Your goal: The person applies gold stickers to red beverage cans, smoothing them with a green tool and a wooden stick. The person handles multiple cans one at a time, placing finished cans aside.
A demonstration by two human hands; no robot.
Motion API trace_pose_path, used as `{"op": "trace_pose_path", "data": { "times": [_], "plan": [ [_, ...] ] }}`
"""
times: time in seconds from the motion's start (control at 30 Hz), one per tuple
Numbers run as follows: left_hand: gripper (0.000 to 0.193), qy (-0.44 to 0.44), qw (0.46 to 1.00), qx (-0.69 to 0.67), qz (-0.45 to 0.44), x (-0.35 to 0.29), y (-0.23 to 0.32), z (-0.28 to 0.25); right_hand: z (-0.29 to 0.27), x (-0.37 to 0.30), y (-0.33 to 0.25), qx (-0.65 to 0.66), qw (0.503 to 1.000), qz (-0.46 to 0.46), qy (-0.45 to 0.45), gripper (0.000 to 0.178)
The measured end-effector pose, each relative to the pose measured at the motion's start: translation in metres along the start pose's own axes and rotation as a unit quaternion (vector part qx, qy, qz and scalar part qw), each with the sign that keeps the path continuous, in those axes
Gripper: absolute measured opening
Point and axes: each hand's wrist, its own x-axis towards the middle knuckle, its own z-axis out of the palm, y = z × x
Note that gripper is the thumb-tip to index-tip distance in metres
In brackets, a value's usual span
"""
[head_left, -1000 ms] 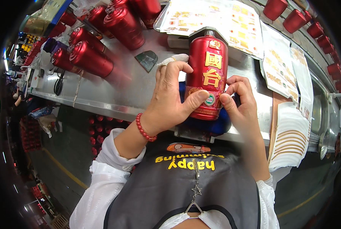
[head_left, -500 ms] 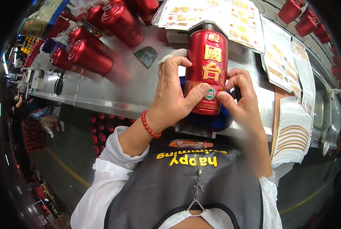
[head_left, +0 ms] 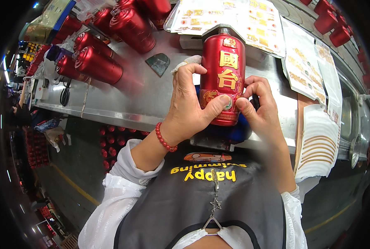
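In front of me a red bottle (head_left: 224,58) with gold raised characters lies on its back, its neck pointing away, over a dark blue support. My left hand (head_left: 189,99) wraps its left side, the thumb pressing a small round green-and-white sticker (head_left: 227,103) near the base. A whitish cover sits on one of that hand's fingertips. My right hand (head_left: 259,99) grips the lower right side, thumb and fingers against the bottle's edge. Behind the neck is a dark angular holder (head_left: 214,30).
Several red bottles (head_left: 98,64) lie and stand on the metal table (head_left: 135,99) at the left. A dark green flat piece (head_left: 158,64) lies nearer. Sticker sheets (head_left: 263,25) spread across the back and right, above a stack of white strips (head_left: 317,145). More red bottles (head_left: 326,20) line a conveyor.
My left thumb has shifted slightly and now covers more of the round sticker. The bottle has turned or slid a little to the left. At the far right the conveyor's bottles have moved.
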Motion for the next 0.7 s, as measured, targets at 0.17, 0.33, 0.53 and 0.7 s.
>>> {"op": "trace_pose_path", "data": {
  "times": [0.17,0.33,0.53,0.7],
  "plan": [
    [0.074,0.003,0.995,-0.101,-0.012,-0.003,-0.013,0.003,-0.005,-0.003,0.002,-0.002,1.000,-0.020,-0.011,0.041],
    [0.083,-0.035,0.986,-0.161,-0.002,-0.016,-0.026,-0.004,-0.006,-0.009,0.000,0.012,1.000,0.003,-0.025,0.048],
    [0.085,-0.047,0.988,-0.146,-0.006,-0.017,-0.024,-0.004,-0.006,-0.009,0.004,0.004,0.999,0.014,-0.030,0.046],
    [0.084,-0.046,0.987,-0.155,0.005,-0.018,-0.027,-0.003,-0.008,-0.018,0.014,-0.005,0.993,-0.075,0.089,0.045]
  ]
}}
